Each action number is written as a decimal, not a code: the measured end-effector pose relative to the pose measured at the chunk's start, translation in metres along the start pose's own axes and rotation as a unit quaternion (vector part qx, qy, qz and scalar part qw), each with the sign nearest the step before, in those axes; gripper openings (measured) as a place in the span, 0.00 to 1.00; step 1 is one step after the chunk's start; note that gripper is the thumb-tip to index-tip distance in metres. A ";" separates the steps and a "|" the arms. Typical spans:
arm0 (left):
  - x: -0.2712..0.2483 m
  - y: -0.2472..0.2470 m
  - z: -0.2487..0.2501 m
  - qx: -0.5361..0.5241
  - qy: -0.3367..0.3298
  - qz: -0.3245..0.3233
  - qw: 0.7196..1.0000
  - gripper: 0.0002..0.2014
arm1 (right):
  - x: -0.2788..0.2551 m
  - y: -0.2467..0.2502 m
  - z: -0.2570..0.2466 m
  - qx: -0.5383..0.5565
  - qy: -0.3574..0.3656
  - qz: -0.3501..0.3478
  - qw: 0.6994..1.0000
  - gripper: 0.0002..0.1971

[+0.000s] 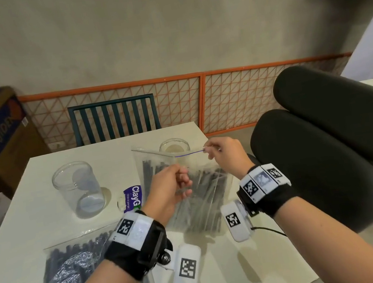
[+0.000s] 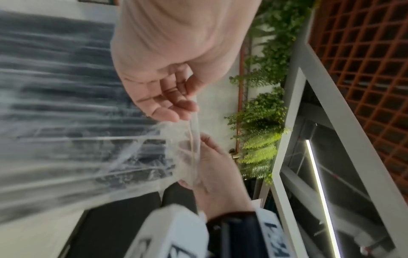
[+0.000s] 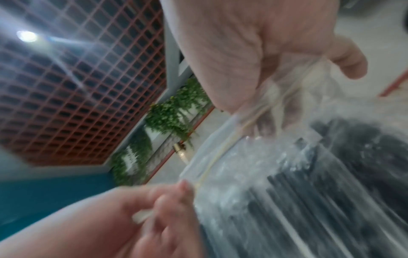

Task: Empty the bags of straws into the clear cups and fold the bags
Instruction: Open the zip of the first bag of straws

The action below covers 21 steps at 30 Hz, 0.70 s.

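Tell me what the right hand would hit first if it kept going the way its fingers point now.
The right hand pinches the top edge of the bag, fingers pointing left along that edge. Going straight on, it would probably meet the far cup just behind the bag's opening, though depth is unclear.

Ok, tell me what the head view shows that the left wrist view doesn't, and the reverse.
Only the head view shows the two clear cups, one at left and one behind the held bag, both empty, the second bag of straws lying flat on the table, and the purple packet.

Only the left wrist view shows the green plants and the lattice panel.

Both show the left hand and right hand pinching the top of the held bag, black straws inside.
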State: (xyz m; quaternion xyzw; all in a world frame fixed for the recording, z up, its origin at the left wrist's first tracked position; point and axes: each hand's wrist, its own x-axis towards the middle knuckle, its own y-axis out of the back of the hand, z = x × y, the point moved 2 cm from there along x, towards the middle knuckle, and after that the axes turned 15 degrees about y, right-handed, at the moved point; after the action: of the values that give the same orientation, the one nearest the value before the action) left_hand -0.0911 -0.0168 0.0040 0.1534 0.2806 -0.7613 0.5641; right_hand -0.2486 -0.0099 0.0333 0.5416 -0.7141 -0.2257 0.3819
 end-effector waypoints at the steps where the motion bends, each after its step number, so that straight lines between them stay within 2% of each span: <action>1: -0.001 0.001 -0.003 -0.008 0.007 -0.008 1.000 0.14 | 0.003 0.001 0.001 -0.004 -0.020 0.009 1.000 0.12; 3: -0.001 0.001 -0.007 0.018 0.005 -0.017 1.000 0.14 | 0.003 0.001 -0.001 -0.080 -0.034 -0.007 0.996 0.10; 5: -0.003 -0.004 -0.007 0.061 -0.001 -0.030 0.998 0.13 | -0.004 -0.004 -0.016 -0.170 0.025 -0.049 0.984 0.12; 8: -0.004 -0.011 -0.001 0.070 -0.003 -0.021 0.997 0.12 | -0.012 -0.018 -0.039 -0.157 0.096 -0.064 0.981 0.11; 12: 0.001 0.000 0.014 0.043 -0.006 0.046 0.998 0.15 | -0.009 -0.031 -0.044 -0.121 0.094 -0.055 0.987 0.10; 15: 0.003 0.009 0.016 0.053 -0.034 0.037 0.997 0.14 | -0.005 -0.034 -0.039 -0.111 0.102 -0.041 0.988 0.09; 17: 0.002 0.013 0.012 0.045 -0.029 0.035 0.998 0.14 | 0.001 -0.033 -0.034 -0.109 0.092 -0.017 0.990 0.09; 21: -0.003 0.020 -0.004 0.016 0.003 0.017 1.000 0.15 | 0.016 -0.026 -0.016 -0.108 0.020 0.043 0.993 0.10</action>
State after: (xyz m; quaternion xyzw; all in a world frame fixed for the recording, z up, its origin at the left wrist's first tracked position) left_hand -0.0714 -0.0162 -0.0021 0.1694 0.2675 -0.7552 0.5739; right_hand -0.2223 -0.0314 0.0282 0.4705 -0.7004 -0.2739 0.4615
